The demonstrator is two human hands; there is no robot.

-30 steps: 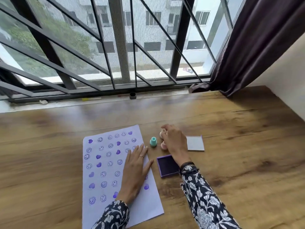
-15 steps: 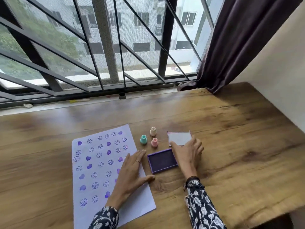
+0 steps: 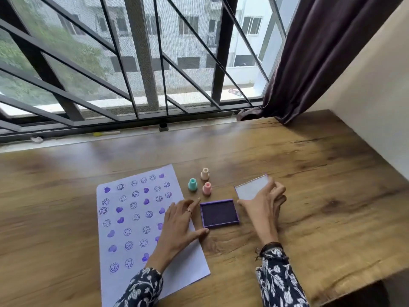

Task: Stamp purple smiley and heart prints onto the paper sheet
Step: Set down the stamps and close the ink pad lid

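Observation:
A white paper sheet (image 3: 132, 220) lies on the wooden table, covered with several purple smiley and heart prints. My left hand (image 3: 180, 227) rests flat on its right edge, fingers spread, thumb beside the open purple ink pad (image 3: 219, 213). My right hand (image 3: 265, 202) grips the ink pad's clear lid (image 3: 251, 189), lifted and tilted just right of the pad. Three small stamps stand upright behind the pad: a teal stamp (image 3: 192, 184), a cream stamp (image 3: 205, 173) and a pink stamp (image 3: 207, 188).
The wooden table (image 3: 309, 173) runs to a barred window (image 3: 141, 63) at the back. A dark curtain (image 3: 309, 52) hangs at the back right beside a cream wall. The table's right edge drops off at the lower right.
My right hand left the stamps, moved to the lid and lifted it off the table. The left hand stayed on the paper. The camera view shifted to the right.

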